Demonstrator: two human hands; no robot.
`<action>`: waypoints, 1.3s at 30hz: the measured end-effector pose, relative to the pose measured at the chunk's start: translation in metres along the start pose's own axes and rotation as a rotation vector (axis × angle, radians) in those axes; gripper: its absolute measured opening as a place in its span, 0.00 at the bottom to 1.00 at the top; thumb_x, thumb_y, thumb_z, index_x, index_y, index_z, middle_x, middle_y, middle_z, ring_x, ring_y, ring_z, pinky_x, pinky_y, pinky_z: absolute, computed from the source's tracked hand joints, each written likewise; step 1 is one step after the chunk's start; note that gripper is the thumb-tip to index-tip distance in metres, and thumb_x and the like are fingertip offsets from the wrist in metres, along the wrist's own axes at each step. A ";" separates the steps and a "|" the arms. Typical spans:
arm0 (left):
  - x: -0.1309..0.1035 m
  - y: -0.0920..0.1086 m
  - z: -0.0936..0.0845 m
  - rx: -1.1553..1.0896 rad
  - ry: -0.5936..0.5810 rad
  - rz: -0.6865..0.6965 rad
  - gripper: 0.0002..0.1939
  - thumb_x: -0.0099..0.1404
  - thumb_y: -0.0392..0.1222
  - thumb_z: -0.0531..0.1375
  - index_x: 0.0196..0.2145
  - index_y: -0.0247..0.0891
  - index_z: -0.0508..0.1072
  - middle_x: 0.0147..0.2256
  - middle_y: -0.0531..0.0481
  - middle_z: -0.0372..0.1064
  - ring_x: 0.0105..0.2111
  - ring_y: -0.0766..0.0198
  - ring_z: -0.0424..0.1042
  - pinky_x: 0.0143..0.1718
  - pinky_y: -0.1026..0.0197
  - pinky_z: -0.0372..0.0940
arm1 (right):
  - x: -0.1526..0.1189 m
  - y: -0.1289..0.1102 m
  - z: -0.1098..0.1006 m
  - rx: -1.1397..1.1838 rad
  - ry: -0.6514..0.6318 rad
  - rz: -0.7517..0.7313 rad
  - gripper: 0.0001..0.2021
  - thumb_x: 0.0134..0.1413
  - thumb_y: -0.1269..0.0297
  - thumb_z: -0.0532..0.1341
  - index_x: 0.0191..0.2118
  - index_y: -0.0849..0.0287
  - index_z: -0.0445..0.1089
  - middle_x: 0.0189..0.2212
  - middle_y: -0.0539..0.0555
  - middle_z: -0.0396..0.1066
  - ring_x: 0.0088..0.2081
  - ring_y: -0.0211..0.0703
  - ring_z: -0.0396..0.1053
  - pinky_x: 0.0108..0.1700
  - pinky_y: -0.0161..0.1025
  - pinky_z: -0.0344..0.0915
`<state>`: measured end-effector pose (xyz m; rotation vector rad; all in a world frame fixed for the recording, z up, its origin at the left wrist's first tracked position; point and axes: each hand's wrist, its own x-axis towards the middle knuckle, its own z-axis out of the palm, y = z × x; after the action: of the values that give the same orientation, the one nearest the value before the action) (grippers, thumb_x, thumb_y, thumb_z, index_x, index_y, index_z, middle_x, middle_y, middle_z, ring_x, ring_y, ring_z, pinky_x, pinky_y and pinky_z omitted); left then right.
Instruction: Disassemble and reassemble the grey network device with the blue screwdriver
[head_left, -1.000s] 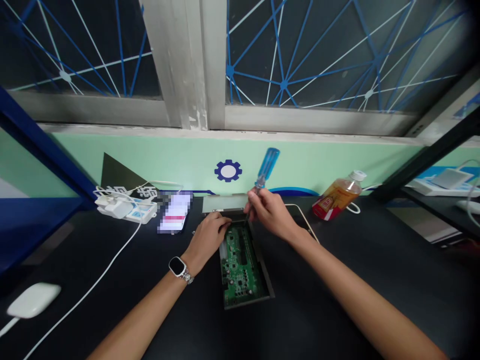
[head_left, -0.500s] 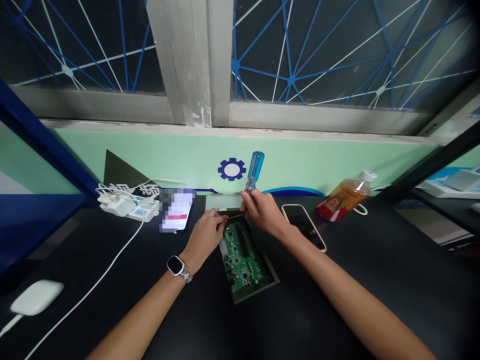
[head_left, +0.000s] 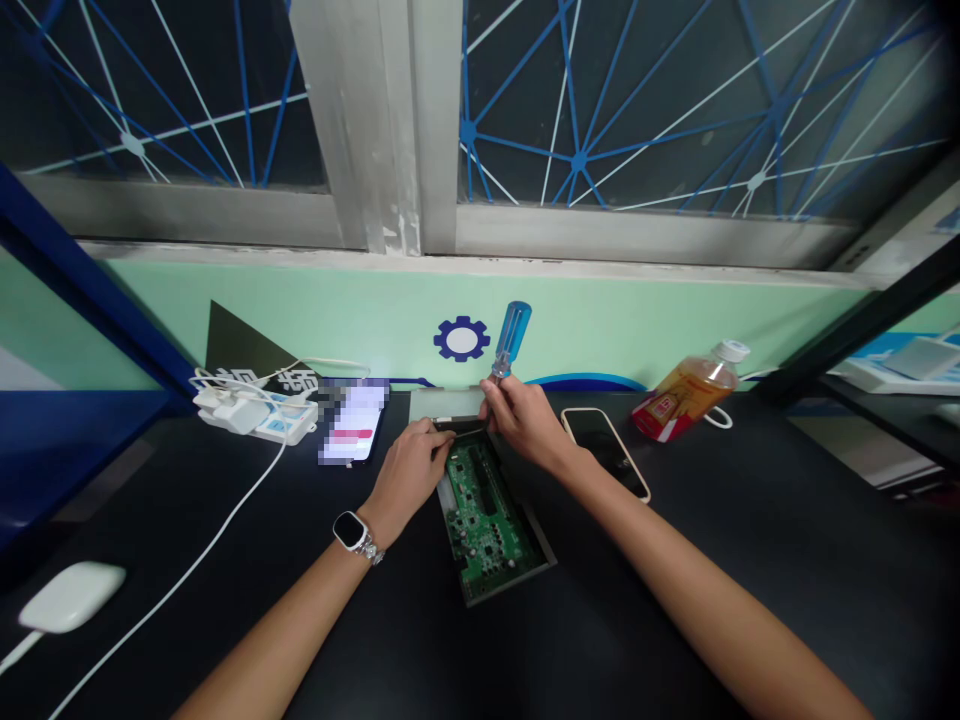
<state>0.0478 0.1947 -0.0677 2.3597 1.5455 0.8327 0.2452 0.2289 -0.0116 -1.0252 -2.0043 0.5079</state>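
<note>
A green circuit board (head_left: 487, 520) lies in a shallow metal casing (head_left: 546, 548) on the black table. My right hand (head_left: 525, 418) is closed on a screwdriver with a clear blue handle (head_left: 513, 332); the handle points up and its shaft runs down behind my fingers. The screwdriver's tip is hidden at the casing's far end. My left hand (head_left: 414, 462), below a wrist with a watch (head_left: 349, 530), is at the far left corner of the casing with its fingers pressed together. What these fingers hold, if anything, is too small to make out.
A lit phone (head_left: 356, 425) and a power strip with cables (head_left: 259, 412) lie at the left. To the right are a dark phone (head_left: 606, 452) and a drink bottle (head_left: 686, 392). A white charger (head_left: 73, 597) sits at the near left. A green wall (head_left: 360, 320) stands behind.
Both hands and the board hold nearly the same place. The screwdriver's handle leans slightly more to the right. The whole view has shifted a little.
</note>
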 end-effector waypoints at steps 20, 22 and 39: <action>0.001 -0.004 0.004 0.000 0.010 0.014 0.13 0.71 0.35 0.55 0.45 0.39 0.80 0.33 0.46 0.68 0.37 0.58 0.70 0.37 0.58 0.63 | 0.002 0.002 -0.001 0.028 -0.014 -0.008 0.16 0.70 0.56 0.52 0.32 0.57 0.65 0.22 0.49 0.71 0.23 0.37 0.68 0.32 0.35 0.61; 0.001 -0.004 0.004 -0.004 0.009 0.013 0.13 0.71 0.35 0.55 0.45 0.38 0.80 0.33 0.46 0.68 0.37 0.58 0.70 0.37 0.59 0.63 | 0.002 0.003 0.000 0.037 -0.005 -0.001 0.15 0.70 0.56 0.53 0.32 0.57 0.65 0.22 0.49 0.72 0.23 0.37 0.68 0.31 0.35 0.61; 0.002 -0.005 0.004 0.003 0.011 0.013 0.14 0.72 0.36 0.55 0.45 0.38 0.80 0.35 0.46 0.69 0.38 0.57 0.71 0.38 0.58 0.64 | 0.004 -0.002 -0.004 0.020 -0.097 -0.040 0.17 0.71 0.57 0.50 0.32 0.58 0.67 0.23 0.50 0.71 0.24 0.37 0.68 0.33 0.35 0.62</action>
<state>0.0469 0.1987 -0.0726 2.3734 1.5390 0.8483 0.2464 0.2311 -0.0059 -0.9628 -2.0963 0.5643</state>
